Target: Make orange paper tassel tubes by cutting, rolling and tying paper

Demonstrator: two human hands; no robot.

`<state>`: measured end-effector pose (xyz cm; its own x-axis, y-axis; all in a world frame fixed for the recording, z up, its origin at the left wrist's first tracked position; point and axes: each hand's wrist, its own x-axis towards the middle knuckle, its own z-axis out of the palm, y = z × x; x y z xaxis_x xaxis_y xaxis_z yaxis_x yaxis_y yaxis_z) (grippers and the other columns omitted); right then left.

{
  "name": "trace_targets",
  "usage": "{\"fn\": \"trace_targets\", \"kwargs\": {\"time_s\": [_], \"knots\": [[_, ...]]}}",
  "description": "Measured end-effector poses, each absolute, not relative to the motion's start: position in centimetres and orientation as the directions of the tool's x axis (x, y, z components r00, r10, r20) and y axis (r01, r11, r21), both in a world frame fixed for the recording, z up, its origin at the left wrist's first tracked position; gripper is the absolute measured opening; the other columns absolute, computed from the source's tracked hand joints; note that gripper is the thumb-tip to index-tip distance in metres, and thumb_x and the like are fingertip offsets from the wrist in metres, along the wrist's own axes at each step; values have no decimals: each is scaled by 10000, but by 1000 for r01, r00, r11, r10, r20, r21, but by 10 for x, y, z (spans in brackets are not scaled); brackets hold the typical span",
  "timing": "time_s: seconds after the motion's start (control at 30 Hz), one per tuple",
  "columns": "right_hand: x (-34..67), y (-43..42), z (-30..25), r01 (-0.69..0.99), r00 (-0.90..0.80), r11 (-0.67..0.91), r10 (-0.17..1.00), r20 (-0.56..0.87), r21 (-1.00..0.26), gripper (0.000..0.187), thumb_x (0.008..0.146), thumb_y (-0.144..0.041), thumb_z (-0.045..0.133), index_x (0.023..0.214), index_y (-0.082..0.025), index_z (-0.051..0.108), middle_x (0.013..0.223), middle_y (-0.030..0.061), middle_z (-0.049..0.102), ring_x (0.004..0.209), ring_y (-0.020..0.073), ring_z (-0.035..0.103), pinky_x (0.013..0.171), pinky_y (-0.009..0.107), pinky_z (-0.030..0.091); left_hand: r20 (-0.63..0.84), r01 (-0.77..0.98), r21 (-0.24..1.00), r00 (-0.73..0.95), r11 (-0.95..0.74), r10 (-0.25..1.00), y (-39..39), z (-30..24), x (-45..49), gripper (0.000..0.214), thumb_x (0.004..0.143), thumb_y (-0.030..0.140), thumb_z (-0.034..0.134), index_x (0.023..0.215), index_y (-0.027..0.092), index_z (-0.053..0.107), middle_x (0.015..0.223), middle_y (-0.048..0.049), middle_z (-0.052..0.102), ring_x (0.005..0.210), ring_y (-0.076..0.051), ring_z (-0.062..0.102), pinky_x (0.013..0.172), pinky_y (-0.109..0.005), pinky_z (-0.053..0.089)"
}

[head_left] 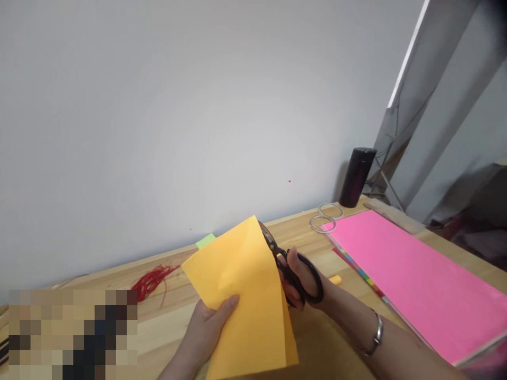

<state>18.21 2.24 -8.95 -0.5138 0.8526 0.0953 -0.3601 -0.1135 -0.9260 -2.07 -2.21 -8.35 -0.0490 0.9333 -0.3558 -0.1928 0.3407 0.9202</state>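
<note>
My left hand [209, 327] grips a sheet of yellow-orange paper [245, 285], its thumb lying across the front and the other fingers hidden behind. The paper is held up off the table and looks folded, with a second layer showing at the lower right. In my right hand [297, 274] is a pair of scissors [273, 245] with black handles, thumb through one loop. The blades lie against the paper's upper right edge, partly hidden behind it. A silver bracelet sits on my right wrist.
A stack of coloured paper with a pink sheet [412, 279] on top lies at the right. Behind it are two tape-like rings [322, 224] and a black bottle [357, 177] by the wall. Red string [152, 282] lies at the left, near a pixelated patch. A green paper piece [205, 241] shows behind the yellow sheet.
</note>
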Motion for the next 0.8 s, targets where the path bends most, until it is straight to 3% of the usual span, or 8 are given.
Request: {"fn": "trace_targets", "kwargs": {"time_s": [0.8], "knots": [[181, 22, -90, -360, -483, -65, 867, 126, -931, 613, 818, -695, 264, 587, -161, 456, 296, -76, 356, 238, 49, 332, 312, 179, 237, -362, -182, 919, -36, 350, 932, -23, -83, -21, 443, 563, 341, 794, 927, 138, 642, 812, -69, 742, 735, -278, 693, 643, -346, 562]]}}
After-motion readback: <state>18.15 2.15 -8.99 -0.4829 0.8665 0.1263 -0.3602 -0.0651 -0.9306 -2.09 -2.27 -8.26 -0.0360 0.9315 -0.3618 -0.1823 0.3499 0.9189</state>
